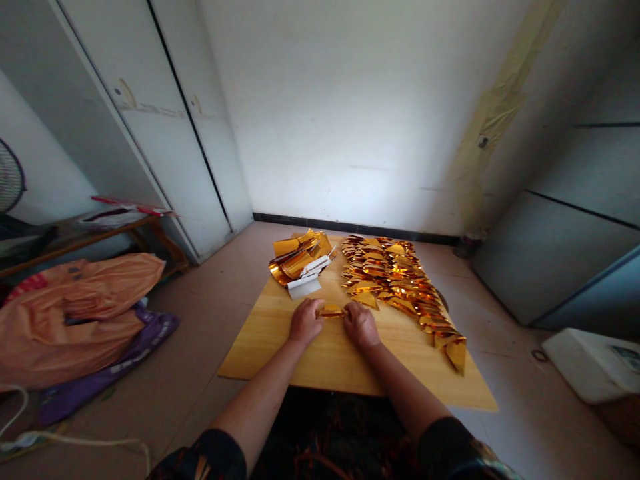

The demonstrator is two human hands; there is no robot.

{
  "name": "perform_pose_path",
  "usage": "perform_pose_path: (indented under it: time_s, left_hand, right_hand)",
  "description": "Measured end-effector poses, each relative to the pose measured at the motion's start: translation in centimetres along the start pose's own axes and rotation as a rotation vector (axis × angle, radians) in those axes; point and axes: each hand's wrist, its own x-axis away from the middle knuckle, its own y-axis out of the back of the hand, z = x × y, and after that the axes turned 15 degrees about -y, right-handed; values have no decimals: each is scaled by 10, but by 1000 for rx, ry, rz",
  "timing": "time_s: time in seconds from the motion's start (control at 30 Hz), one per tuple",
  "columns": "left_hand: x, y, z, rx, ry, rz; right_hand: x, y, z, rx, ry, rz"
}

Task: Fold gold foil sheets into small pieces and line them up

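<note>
Between my two hands a small piece of gold foil paper is stretched just above the wooden board. My left hand pinches its left end, and my right hand is closed on the right end. Beyond my left hand lies a loose pile of gold foil sheets, some showing a white back. Past my right hand, folded gold foil pieces are nested in rows that run down the board's right side. My fingertips are partly hidden behind the paper and knuckles.
The wooden board stands in front of my lap. An orange bag and a purple bag lie on the left floor, near a white cord. A white box sits at right. Grey cabinets stand left.
</note>
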Motion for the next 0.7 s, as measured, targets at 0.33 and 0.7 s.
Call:
perform_pose_path:
  time_s: [0.33, 0.7]
  left_hand:
    - [4, -8, 10, 58, -16, -94]
    - [4, -10, 12, 82, -63, -121]
  right_hand:
    - [-2, -3, -4, -76, 36, -23]
    - [-3, -5, -6, -137, 22, -27]
